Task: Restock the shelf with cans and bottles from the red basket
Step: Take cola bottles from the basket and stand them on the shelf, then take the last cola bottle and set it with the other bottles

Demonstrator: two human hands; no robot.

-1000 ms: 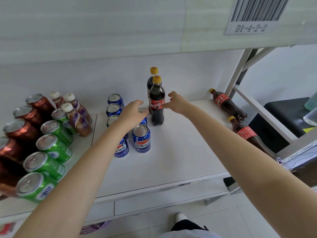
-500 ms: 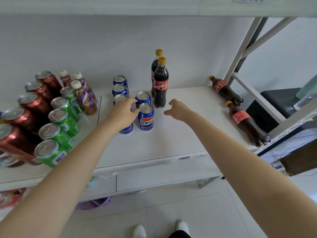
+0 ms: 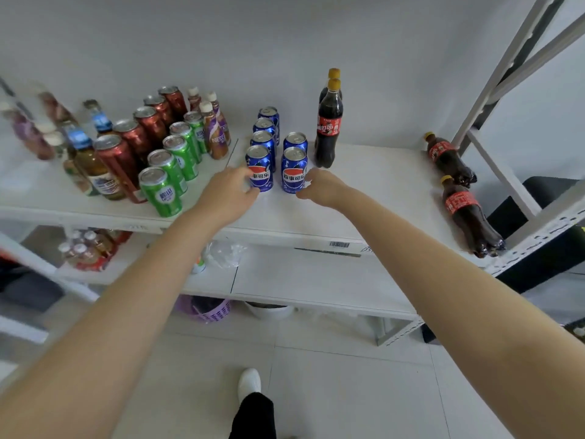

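Note:
Blue cola cans stand in two rows on the white shelf (image 3: 364, 185); the front-left can (image 3: 260, 167) and the front-right can (image 3: 294, 169) are nearest the edge. My left hand (image 3: 229, 194) hovers at the front-left can's left side, fingers loosely curled and brushing it, holding nothing. To the right of the front-right can is my right hand (image 3: 319, 188), fingers bent, with nothing in it. Two upright cola bottles (image 3: 328, 128) stand behind the cans. Two more cola bottles (image 3: 465, 213) lie on their sides at the shelf's right end. The red basket is not in view.
Green cans (image 3: 161, 191), red cans (image 3: 118, 160) and small bottles (image 3: 217, 131) fill the shelf's left half. A lower shelf (image 3: 316, 280) holds bottles and a plastic bag. A purple basket (image 3: 209, 310) sits on the floor. The rack's grey upright (image 3: 493, 90) rises at right.
Both hands have drawn back from the upright bottles to the front cans. The view has tilted down and pulled away, showing the floor and my shoe.

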